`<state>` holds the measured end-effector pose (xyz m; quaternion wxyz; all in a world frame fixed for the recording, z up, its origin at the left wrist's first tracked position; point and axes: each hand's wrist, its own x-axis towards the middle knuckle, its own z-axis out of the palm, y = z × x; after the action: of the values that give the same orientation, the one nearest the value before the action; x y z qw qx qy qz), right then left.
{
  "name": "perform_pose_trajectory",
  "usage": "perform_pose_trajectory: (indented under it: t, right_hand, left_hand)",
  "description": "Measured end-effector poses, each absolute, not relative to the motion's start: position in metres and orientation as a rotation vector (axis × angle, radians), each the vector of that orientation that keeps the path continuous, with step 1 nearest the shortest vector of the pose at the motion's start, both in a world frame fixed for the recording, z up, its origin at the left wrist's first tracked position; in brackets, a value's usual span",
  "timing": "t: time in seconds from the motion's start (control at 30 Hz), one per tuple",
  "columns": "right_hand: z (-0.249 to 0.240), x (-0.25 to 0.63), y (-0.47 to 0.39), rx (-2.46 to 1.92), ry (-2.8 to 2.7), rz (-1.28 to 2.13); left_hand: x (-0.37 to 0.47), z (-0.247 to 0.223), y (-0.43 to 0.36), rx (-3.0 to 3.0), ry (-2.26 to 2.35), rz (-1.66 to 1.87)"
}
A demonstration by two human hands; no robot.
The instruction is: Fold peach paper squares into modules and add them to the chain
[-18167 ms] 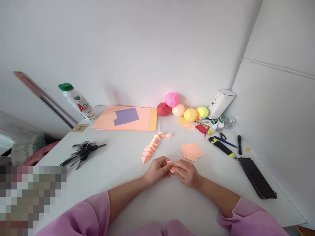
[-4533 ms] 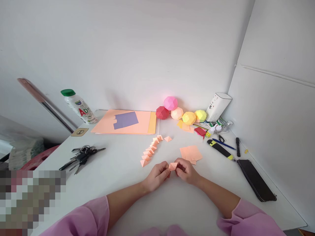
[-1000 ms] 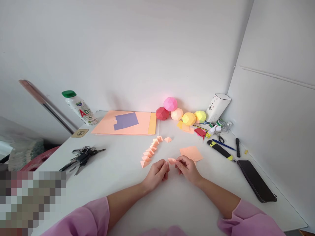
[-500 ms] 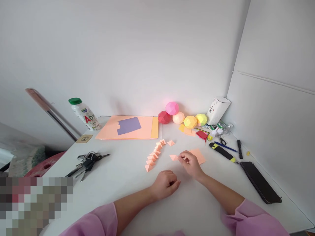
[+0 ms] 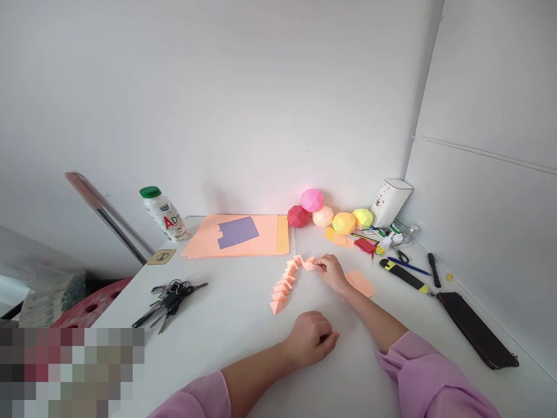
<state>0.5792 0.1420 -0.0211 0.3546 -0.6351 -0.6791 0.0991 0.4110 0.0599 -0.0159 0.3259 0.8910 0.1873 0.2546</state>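
Note:
My right hand [image 5: 331, 271] pinches a small folded peach paper piece [image 5: 308, 266] by its right edge, close to the upper end of a curved row of folded peach paper pieces [image 5: 285, 284]. Flat peach paper sheets [image 5: 360, 283] lie just right of that hand, partly under the wrist. Curled closed, my left hand [image 5: 311, 338] rests on the table nearer to me, below the row; whether anything is inside its fingers is hidden.
Faceted paper balls [image 5: 343, 223] stand along the wall, left of a white box [image 5: 391, 203]. A cutter [image 5: 404, 276] and black case [image 5: 476, 331] lie right. Keys [image 5: 172, 299], a bottle [image 5: 165, 215] and large peach sheets [image 5: 204, 241] are left.
My right hand has moved away from me with the paper piece, up to the far end of the row. The whole view has shifted slightly.

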Motion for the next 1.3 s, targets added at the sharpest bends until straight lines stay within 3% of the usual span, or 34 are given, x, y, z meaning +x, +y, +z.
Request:
perform_pose_trajectory:
  t: [1.0, 1.3]
  right_hand:
    - [-0.022, 0.586, 0.139, -1.679, -1.661, 0.309]
    - [-0.018, 0.586, 0.137, -1.662, -1.557, 0.466]
  left_hand:
    - [0.423, -0.017, 0.055, 2.408, 0.581, 0.528]
    - [0.415, -0.016, 0.054, 2.498, 0.496, 0.566]
